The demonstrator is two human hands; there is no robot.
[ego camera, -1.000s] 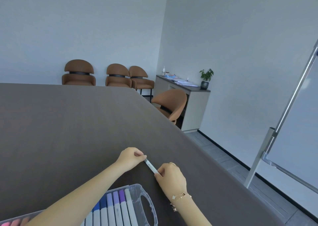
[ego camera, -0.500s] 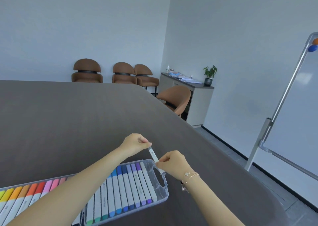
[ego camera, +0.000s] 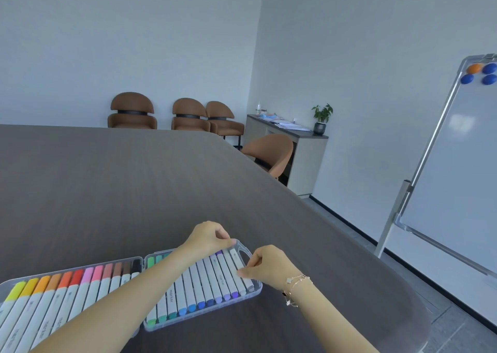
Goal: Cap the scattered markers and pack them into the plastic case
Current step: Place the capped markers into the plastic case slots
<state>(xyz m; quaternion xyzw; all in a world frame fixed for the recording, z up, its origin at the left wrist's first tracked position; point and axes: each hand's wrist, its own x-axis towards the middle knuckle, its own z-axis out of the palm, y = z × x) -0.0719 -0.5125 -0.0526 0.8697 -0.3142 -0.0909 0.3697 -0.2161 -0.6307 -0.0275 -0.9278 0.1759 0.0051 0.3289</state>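
We pinch one white-barrelled grey marker [ego camera: 238, 265] at both ends, left hand [ego camera: 207, 238] and right hand [ego camera: 270, 266], at the right edge of the clear plastic two-tray case [ego camera: 255, 291], both trays filled with coloured markers.

The worktop [ego camera: 113, 191] is dark wood-grain laminate, matt and smooth. The case [ego camera: 243, 250] is clear glossy plastic; the markers [ego camera: 204, 280] have smooth white plastic barrels. At two o'clock, the whiteboard [ego camera: 462, 164] is glossy in a brushed metal frame.
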